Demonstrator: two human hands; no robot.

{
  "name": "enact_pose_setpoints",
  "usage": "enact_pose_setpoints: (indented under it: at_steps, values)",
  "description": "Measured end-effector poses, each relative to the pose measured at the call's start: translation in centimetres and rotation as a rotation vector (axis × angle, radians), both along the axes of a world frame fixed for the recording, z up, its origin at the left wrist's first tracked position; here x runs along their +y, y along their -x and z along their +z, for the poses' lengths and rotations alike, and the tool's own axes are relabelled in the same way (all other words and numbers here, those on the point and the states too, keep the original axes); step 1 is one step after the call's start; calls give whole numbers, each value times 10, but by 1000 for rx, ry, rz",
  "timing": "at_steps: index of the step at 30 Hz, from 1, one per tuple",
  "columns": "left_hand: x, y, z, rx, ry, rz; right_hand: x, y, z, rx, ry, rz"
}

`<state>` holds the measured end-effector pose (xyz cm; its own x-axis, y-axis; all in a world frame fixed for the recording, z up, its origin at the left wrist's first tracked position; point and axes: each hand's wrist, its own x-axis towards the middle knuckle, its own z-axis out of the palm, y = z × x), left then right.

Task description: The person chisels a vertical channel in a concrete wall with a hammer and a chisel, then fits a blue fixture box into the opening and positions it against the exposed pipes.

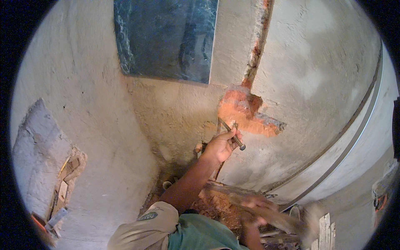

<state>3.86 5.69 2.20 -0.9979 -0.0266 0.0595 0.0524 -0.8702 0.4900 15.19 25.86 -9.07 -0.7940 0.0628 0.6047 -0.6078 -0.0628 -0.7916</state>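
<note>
My left hand [222,146] is closed around a metal chisel [238,141], whose round struck end points down and right. The chisel's other end meets the lower edge of a chipped orange brick patch [237,109] in the plastered wall. Low on the right, my right hand [255,209] is wrapped around a thick brown wooden tool [283,221]. Motion smears both that hand and the tool, so the tool's far end cannot be made out.
A dark blue marbled panel [166,39] covers the upper wall. From the patch a groove [255,54] climbs the plaster. Orange rubble [214,205] and wooden strips [326,231] lie below. At left, a wall recess [62,187] holds wood pieces.
</note>
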Motion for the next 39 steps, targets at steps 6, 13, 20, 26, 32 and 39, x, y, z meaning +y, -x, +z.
enact_pose_setpoints:
  at_steps: [6,13,20,26,32,39]
  values:
    - [-9,-3,-7,-37,8,10,-12,-11,57,-133,-267,-74]
    - [-13,-1,0,-33,-24,-40,-23,-24,56,307,-264,-130]
    - [-24,-2,-2,-64,-34,-29,-23,-27,56,-34,-192,-192]
    - [-27,-3,3,-82,-91,-79,-72,-56,108,-297,-236,-202]
    - [-27,-7,-3,-82,-27,-124,-32,-36,59,-115,-306,-344]
    - [-41,-9,4,-59,-76,-182,-59,-51,81,117,-504,-181]
